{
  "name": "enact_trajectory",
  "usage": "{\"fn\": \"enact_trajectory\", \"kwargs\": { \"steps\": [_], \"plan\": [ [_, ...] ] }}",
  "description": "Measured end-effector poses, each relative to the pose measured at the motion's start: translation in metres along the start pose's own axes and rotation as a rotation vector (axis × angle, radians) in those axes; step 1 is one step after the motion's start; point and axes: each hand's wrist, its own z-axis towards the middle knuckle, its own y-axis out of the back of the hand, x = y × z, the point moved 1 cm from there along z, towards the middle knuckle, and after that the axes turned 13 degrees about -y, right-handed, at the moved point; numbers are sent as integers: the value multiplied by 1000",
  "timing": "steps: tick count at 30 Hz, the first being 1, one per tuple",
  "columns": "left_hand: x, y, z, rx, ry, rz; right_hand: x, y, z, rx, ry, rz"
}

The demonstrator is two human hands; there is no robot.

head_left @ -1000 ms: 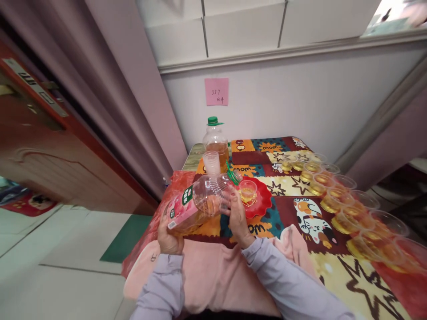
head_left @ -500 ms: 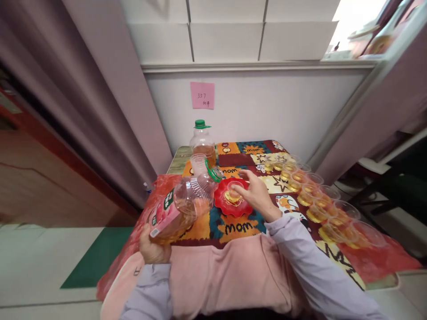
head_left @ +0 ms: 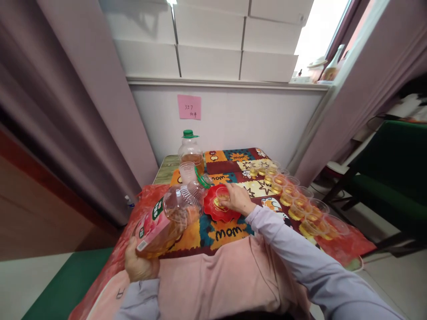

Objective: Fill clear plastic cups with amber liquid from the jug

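Head view, tilted bottle (head_left: 168,218), patterned tablecloth (head_left: 228,234), curtain (head_left: 66,98)

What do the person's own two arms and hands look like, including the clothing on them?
The left sleeve and the right sleeve are pale lilac, with soft folds, and end near the wrists. No print shows on them. The left hand and the right hand wear no gloves.

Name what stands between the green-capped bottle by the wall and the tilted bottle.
In the head view, a stack of clear cups stands between the green-capped bottle and the tilted bottle.
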Motion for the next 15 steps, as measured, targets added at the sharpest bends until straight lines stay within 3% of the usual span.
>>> {"fn": "enact_trajectory", "kwargs": {
  "steps": [9,15],
  "plan": [
    [-3,-1,-2,80,-2,5,6,12,11,39,64,-56],
    [0,-1,-1,35,-6,26,-4,18,25,21,51,18]
  ]
}}
